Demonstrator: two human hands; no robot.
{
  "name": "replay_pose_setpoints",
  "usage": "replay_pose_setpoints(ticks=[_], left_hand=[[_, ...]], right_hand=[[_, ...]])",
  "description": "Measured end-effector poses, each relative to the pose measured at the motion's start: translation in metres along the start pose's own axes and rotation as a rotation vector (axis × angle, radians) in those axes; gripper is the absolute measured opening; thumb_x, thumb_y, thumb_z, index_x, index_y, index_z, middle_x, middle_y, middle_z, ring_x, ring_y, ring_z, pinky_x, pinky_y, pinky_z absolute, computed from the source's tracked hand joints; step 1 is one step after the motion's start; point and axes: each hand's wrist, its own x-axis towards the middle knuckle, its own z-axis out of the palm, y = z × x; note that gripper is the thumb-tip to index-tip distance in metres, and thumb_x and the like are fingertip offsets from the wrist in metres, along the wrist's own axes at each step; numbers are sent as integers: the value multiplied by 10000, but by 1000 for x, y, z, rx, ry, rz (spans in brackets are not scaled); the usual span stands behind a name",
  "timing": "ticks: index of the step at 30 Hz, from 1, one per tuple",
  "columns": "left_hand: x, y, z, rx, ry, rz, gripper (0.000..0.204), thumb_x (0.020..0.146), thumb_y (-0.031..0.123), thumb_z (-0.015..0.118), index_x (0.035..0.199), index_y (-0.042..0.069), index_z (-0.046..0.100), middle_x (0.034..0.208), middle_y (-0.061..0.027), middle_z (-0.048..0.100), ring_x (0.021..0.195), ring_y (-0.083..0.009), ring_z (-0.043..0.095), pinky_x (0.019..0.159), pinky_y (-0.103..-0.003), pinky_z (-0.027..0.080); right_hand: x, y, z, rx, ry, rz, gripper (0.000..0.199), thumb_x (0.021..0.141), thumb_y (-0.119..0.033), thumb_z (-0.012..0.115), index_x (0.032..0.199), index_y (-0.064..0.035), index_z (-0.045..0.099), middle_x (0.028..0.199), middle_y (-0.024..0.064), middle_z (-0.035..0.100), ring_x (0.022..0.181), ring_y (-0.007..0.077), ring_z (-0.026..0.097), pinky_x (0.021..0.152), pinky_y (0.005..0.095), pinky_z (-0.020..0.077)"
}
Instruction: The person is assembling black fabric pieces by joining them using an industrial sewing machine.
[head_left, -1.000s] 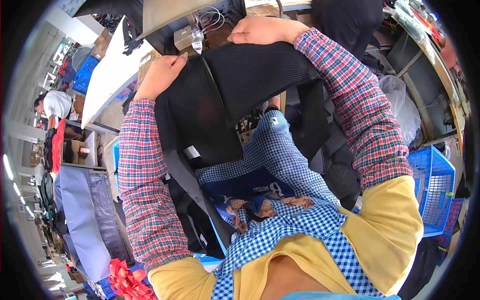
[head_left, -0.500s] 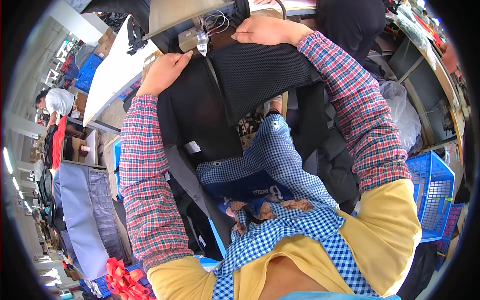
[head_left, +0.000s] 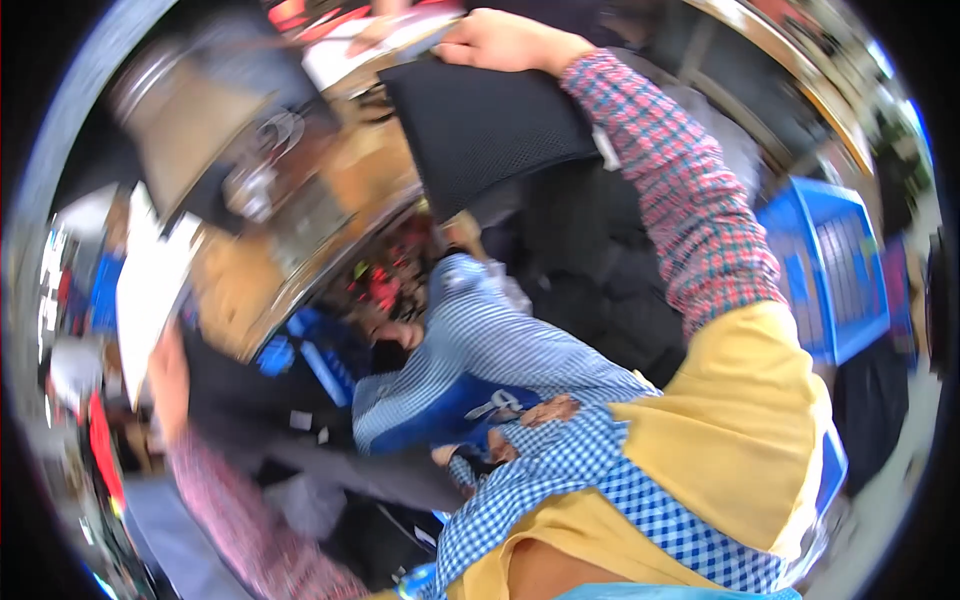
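Observation:
My right hand is closed on the top edge of a black mesh fabric panel, which hangs down from it over the right side of the worktable. My left hand is far over to the left, against the side of a dark fabric piece with small white labels. Motion smears its fingers, so its grip does not show clearly. Between the two hands sits the sewing machine, blurred, on the brown tabletop.
A blue plastic crate stands at the right. Dark fabric is heaped beside my lap, below the mesh panel. A white side table lies beyond my left hand. Another person's hand shows at the far edge.
My hands have moved apart, the left one down and leftward. The mesh panel and the labelled dark fabric, formerly side by side before the machine, are now separated. The view has swung to the right.

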Motion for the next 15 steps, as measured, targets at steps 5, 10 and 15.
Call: replay_pose_setpoints(ticks=[5, 10, 15], left_hand=[[-89, 23, 0, -2, 98, 37, 369, 1017, 256, 460, 1023, -91, 586, 875, -104, 608, 831, -154, 529, 766, -329, 440], [-149, 83, 32, 408, 37, 365, 315, 989, 196, 517, 984, -100, 624, 747, -184, 610, 755, -286, 599, 801, -361, 477], [-146, 136, 95, -192, -242, 267, 392, 1014, 240, 438, 718, -15, 406, 630, -59, 363, 613, -145, 338, 548, -353, 285]], right_hand=[[-122, 32, -13, -234, 490, -141, 328, 924, -330, 584, 843, -22, 667, 756, 148, 623, 743, 324, 633, 694, 385, 507], [-185, -127, -53, 351, 698, -566, 307, 854, -384, 684, 696, -121, 669, 593, 28, 558, 526, 202, 561, 460, 313, 417], [-219, -193, -103, 448, 683, -931, 465, 791, -465, 735, 556, -147, 491, 524, -58, 462, 462, 131, 486, 405, 277, 318]])
